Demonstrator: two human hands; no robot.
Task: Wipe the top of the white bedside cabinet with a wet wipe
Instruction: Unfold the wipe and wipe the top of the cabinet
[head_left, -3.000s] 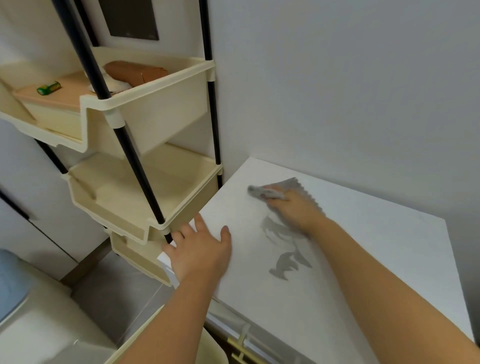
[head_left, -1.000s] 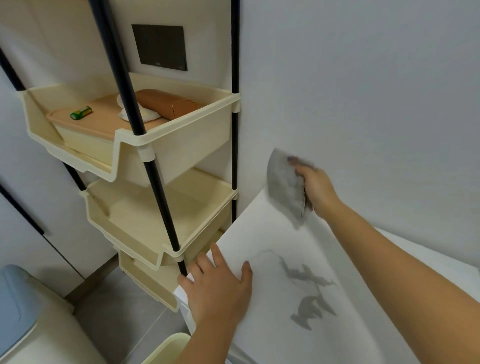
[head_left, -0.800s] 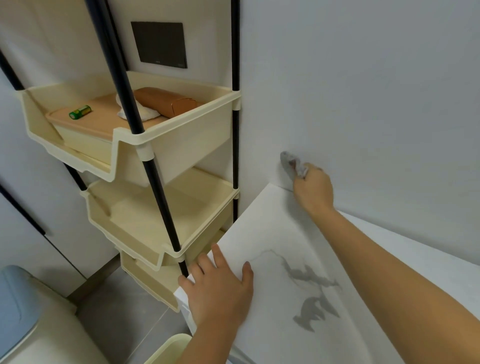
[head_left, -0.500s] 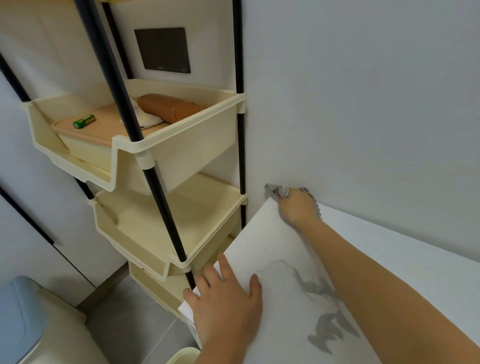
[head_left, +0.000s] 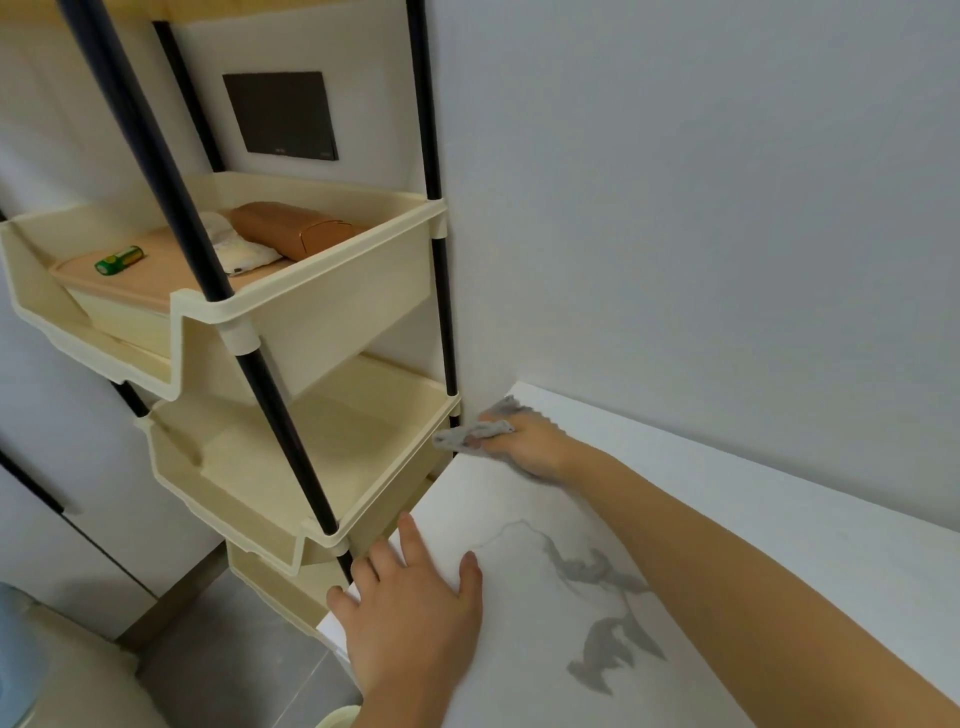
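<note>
Shifted leftward to cabinet (head_left: 753, 519) edge: right hand (head_left: 524, 441), wet wipe (head_left: 470, 434) gripped. Left hand (head_left: 410, 608) laid flat, fingers extended.

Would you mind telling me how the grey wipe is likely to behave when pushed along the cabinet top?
Probably floppy: the wipe is crumpled, one loose end poking past the left edge of the cabinet top. It likely bunches rather than sliding flat, since the right hand holds it gathered. It looks thin, so probably light.
</note>
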